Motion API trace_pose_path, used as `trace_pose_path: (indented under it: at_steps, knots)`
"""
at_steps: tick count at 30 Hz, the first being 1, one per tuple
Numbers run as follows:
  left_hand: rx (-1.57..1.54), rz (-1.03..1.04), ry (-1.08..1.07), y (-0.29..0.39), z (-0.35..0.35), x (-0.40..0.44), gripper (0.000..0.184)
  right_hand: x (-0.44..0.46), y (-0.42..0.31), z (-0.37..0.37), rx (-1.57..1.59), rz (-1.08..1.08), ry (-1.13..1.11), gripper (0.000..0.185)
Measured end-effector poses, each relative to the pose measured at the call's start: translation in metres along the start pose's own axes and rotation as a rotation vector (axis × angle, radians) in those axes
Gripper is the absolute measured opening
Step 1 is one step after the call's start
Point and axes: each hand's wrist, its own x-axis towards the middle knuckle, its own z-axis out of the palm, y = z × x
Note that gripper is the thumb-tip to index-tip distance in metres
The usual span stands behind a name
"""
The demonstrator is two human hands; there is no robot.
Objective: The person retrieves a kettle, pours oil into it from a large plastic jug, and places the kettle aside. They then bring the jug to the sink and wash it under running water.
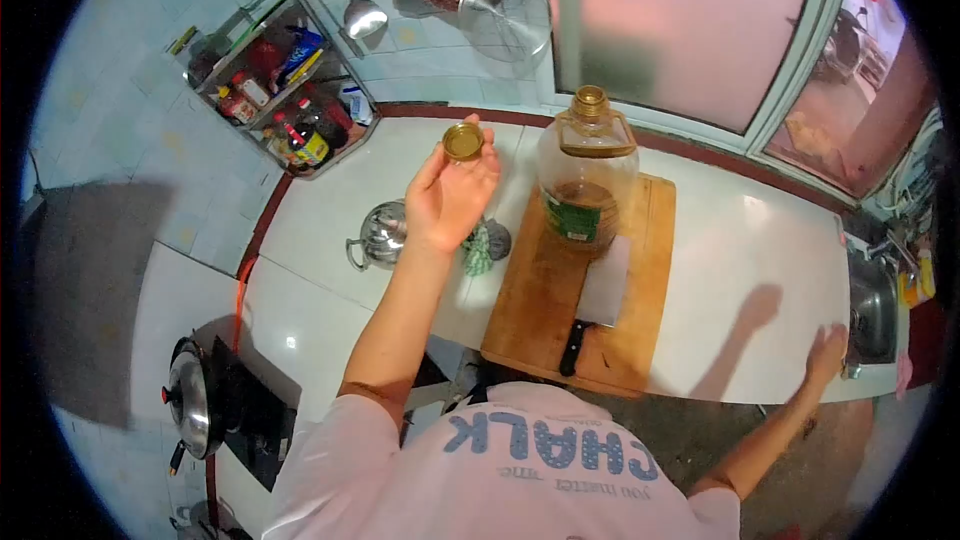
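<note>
My left hand (455, 195) is raised over the counter, palm up, with its fingers closed around a round gold-coloured lid (463, 142). To the right of that hand, a large clear plastic jug (590, 175) with a green label and a gold-coloured neck stands upright on the far part of a wooden cutting board (640, 340). Some dark contents show low inside the jug. In front of it a cleaver (604, 285) lies flat on the board, black handle toward me. My right hand (827, 354) is out at the counter's right end beside the sink, fingers stretched out, holding nothing visible.
A metal pot or lid (383, 235) and a green checked cloth (478, 252) sit behind my left forearm. At left are a rack of bottles (290, 90) and a lidded wok (195, 400) on a stove. Utensils hang above; a sink (872, 315) is at right.
</note>
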Motion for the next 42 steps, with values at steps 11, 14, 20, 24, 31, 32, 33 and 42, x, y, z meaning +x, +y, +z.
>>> trace_pose_path:
  at_steps: [11, 14, 20, 24, 31, 32, 33, 42]
  knots:
    - [0.161, 0.025, 0.29, 0.021, -0.072, -0.059, 0.042, 0.02, 0.093, 0.089, -0.419, -0.303, -0.696, 0.032]
    - [0.249, -0.017, 0.382, 0.011, -0.09, -0.073, 0.038, 0.059, -0.111, -0.034, 0.418, -0.375, -0.244, 0.02]
    - [0.335, -0.315, 0.586, 0.006, -0.119, -0.11, 0.035, 0.07, -0.398, -0.206, 1.093, -0.85, 0.172, 0.035]
    - [0.328, -0.211, 0.706, 0.054, -0.151, -0.169, 0.036, 0.072, -0.458, -0.21, 0.748, -1.09, 0.127, 0.026]
    - [1.027, 0.215, 1.154, 0.182, -0.202, -0.306, 0.037, 0.059, -0.513, -0.258, 0.927, -0.938, 0.078, 0.018]
    - [1.136, 0.249, 1.161, 0.197, -0.218, -0.327, 0.034, 0.055, -0.52, -0.271, 0.93, -0.934, 0.05, 0.018]
    - [1.245, 0.285, 1.167, 0.212, -0.238, -0.349, 0.032, 0.052, -0.528, -0.287, 0.935, -0.933, 0.021, 0.019]
    - [2.517, 0.292, 1.183, 0.268, -0.292, -0.407, 0.025, 0.009, -0.588, -0.404, 1.315, -0.93, -0.261, 0.022]
